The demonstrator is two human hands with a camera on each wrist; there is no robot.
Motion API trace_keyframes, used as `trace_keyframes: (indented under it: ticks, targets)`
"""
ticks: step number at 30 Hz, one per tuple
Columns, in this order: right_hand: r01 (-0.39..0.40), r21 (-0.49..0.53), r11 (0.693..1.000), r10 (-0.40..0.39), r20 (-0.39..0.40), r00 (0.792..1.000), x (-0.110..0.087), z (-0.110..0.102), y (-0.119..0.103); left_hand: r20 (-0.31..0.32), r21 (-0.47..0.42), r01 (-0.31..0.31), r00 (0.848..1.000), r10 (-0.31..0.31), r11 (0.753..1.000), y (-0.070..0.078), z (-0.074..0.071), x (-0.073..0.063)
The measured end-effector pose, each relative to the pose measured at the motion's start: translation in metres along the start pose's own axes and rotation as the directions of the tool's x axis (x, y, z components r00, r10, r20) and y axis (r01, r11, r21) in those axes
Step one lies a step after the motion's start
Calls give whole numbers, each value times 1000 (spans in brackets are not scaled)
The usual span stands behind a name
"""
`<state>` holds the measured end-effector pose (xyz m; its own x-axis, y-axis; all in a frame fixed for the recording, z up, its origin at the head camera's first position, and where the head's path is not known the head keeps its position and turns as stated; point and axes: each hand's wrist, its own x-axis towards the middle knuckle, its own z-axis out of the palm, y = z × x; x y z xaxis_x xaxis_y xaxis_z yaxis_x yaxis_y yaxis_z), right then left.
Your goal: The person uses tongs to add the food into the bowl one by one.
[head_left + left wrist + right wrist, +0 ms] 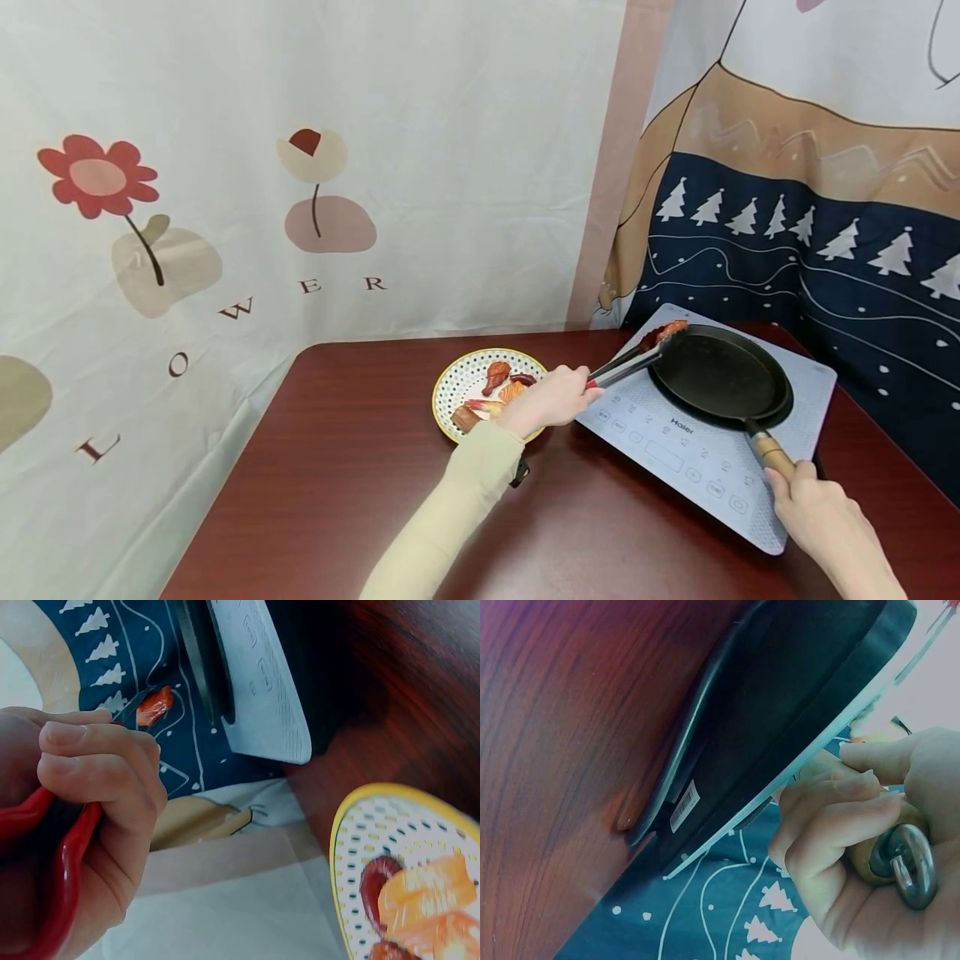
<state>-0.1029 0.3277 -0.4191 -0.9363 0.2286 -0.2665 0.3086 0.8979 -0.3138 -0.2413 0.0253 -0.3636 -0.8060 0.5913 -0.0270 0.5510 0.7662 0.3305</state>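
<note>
My left hand (551, 397) grips red-handled tongs (630, 367), its fingers curled round the handles in the left wrist view. Between the tips of the tongs is a glossy reddish-brown food piece (671, 330), (155, 706), at the upper left rim of the black frying pan (716, 372). My right hand (825, 512) holds the pan's wooden handle (774, 454); a metal hanging ring (913, 866) shows at the handle's end in the right wrist view. Beneath the pan is a pale Haier induction cooktop (645, 429).
Left of the cooktop, partly behind my left forearm, a dotted yellow-rimmed plate (450, 392) bears several food pieces, among them a brown drumstick (496, 377) and an orange slice (427, 892). All stand on a dark red-brown table (337, 467). Printed curtains (450, 167) hang behind it.
</note>
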Motion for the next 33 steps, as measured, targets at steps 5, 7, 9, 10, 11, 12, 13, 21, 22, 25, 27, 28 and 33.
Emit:
trace_keyframes:
  ticks: [5,7,9,10,11,12,13,21,22,25,27,28,33]
  targets:
    - [-6,0,1000,6,6,1000,0,-1,-1,4,-28,34,999,-34,999,10,7,14]
    - [-5,0,1000,5,3,1000,0,-1,-2,17,-46,56,998,-55,997,13,10,20]
    - [5,-2,1000,-5,-4,1000,-1,-1,-2,28,-52,76,997,-75,996,16,14,26]
    - [10,-3,1000,-10,-8,1000,-2,-2,-3,33,-55,87,996,-85,995,17,15,28]
    - [15,-3,1000,-15,-11,1000,-3,-2,-3,38,-55,97,995,-95,994,18,17,30]
    - [13,-3,1000,-13,-12,1000,-3,-2,-4,42,-54,110,993,-108,992,19,19,32]
    - [14,-4,1000,-14,-15,1000,-3,-2,-4,46,-45,122,992,-120,992,20,21,33]
    - [13,-1,1000,-13,-11,1000,-4,-3,-4,31,-6,156,987,-155,988,28,28,37]
    - [13,-1,1000,-13,-9,1000,-4,-3,-4,27,-1,152,988,-152,988,28,28,37]
    - [10,-1,1000,-10,-6,1000,-4,-3,-4,13,13,145,989,-145,989,30,28,36]
    - [8,-1,1000,-8,-5,1000,-4,-3,-4,3,28,143,990,-144,989,32,28,36]
    - [7,0,1000,-7,-4,1000,-4,-3,-4,-2,38,143,990,-143,989,32,28,36]
    - [11,3,1000,-11,-3,1000,-3,-3,-3,-29,79,151,988,-149,985,34,29,37]
